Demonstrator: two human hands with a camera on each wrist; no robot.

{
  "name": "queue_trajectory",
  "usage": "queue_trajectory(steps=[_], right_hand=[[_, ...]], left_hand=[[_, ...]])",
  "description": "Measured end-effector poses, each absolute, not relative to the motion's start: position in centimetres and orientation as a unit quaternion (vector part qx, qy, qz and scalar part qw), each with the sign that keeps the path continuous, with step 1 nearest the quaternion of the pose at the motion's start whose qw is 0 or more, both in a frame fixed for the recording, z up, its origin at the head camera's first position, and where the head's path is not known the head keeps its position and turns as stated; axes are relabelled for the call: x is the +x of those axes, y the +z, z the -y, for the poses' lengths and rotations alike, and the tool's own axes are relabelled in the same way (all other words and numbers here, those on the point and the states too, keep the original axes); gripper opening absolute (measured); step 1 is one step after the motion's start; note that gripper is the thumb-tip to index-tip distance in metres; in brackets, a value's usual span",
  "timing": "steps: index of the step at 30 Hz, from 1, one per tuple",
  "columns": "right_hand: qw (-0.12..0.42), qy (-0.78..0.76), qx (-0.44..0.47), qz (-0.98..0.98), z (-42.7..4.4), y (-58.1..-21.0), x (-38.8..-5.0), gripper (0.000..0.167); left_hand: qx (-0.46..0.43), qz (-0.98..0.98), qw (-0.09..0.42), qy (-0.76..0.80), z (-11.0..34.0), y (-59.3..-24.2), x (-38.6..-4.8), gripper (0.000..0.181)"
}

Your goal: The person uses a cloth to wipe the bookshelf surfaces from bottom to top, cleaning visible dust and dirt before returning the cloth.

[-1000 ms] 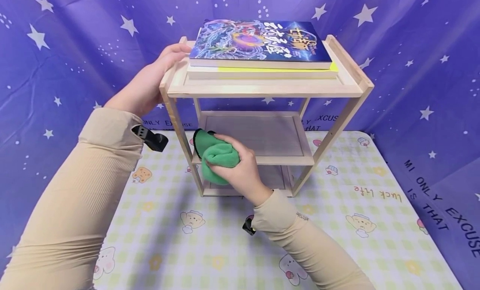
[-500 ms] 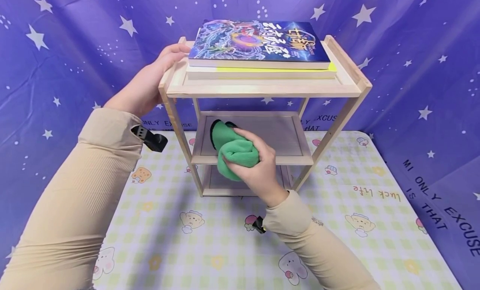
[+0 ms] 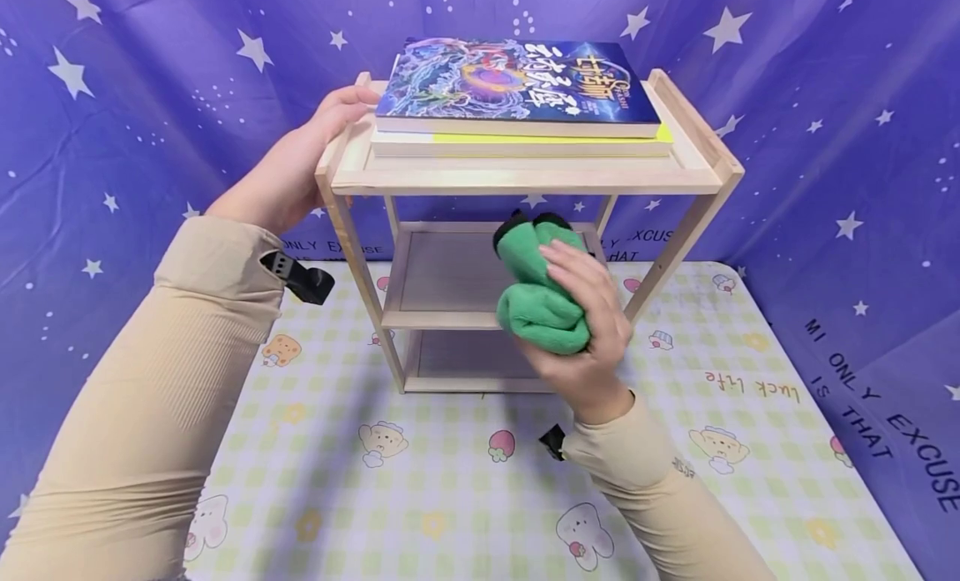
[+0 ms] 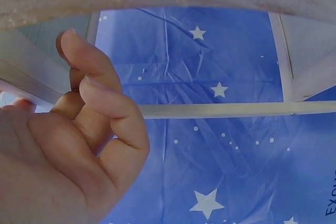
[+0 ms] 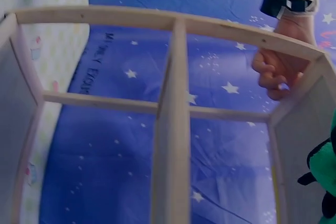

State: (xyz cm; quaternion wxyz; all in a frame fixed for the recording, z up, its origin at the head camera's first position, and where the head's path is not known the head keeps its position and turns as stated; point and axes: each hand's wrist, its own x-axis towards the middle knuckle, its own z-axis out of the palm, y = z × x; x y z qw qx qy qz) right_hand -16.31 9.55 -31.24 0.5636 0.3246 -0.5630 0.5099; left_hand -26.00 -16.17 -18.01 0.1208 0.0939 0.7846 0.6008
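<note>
In the head view my right hand (image 3: 588,314) grips a folded green cloth (image 3: 543,318) with black edging. The cloth is in front of the right part of the middle board (image 3: 450,272) of a three-tier wooden shelf (image 3: 525,179); whether it touches the board I cannot tell. My left hand (image 3: 307,160) holds the shelf at its top left side, fingers over the edge. From the left wrist view, several curled fingers of the left hand (image 4: 105,114) show beneath the wood. A bit of the green cloth (image 5: 323,163) shows at the right edge of the right wrist view.
Two stacked books lie on the top board, a blue illustrated one (image 3: 517,81) over one with a white and yellow cover (image 3: 555,145). The shelf stands on a checked tablecloth (image 3: 450,481) printed with cartoons. Behind hangs a purple star-patterned curtain (image 3: 187,81).
My right hand has moved to the right with the green cloth, from the left end of the middle board to its right part. The left hand has stayed in place.
</note>
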Motion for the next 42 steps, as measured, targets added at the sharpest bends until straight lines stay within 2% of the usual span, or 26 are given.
queue_trajectory(steps=[10, 19, 24, 27, 31, 34, 42], right_hand=[[0.67, 0.48, 0.261, 0.502, -10.6, -28.1, -15.0, 0.037], [0.739, 0.382, 0.246, 0.497, -14.3, -26.2, -18.1, 0.047], [0.789, 0.361, 0.225, 0.444, -16.3, -24.5, -18.5, 0.054], [0.804, 0.347, 0.222, 0.429, -17.4, -23.4, -18.4, 0.064], [0.784, 0.342, 0.217, 0.469, -17.6, -22.3, -18.5, 0.05], [0.734, 0.351, 0.218, 0.538, -16.9, -22.1, -18.6, 0.042], [0.609, 0.384, 0.279, 0.635, -16.4, -23.1, -17.8, 0.041]], left_hand=[[0.102, -0.789, 0.117, 0.595, 16.2, -18.0, -25.9, 0.03], [0.097, -0.787, 0.112, 0.599, 16.5, -18.0, -25.7, 0.027], [0.093, -0.787, 0.115, 0.599, 16.5, -18.0, -25.8, 0.027], [0.091, -0.79, 0.114, 0.596, 16.5, -18.1, -25.8, 0.027], [0.09, -0.792, 0.114, 0.593, 16.5, -18.1, -25.8, 0.028], [0.089, -0.792, 0.114, 0.593, 16.5, -18.1, -25.8, 0.028], [0.091, -0.791, 0.117, 0.593, 16.4, -18.1, -25.9, 0.028]])
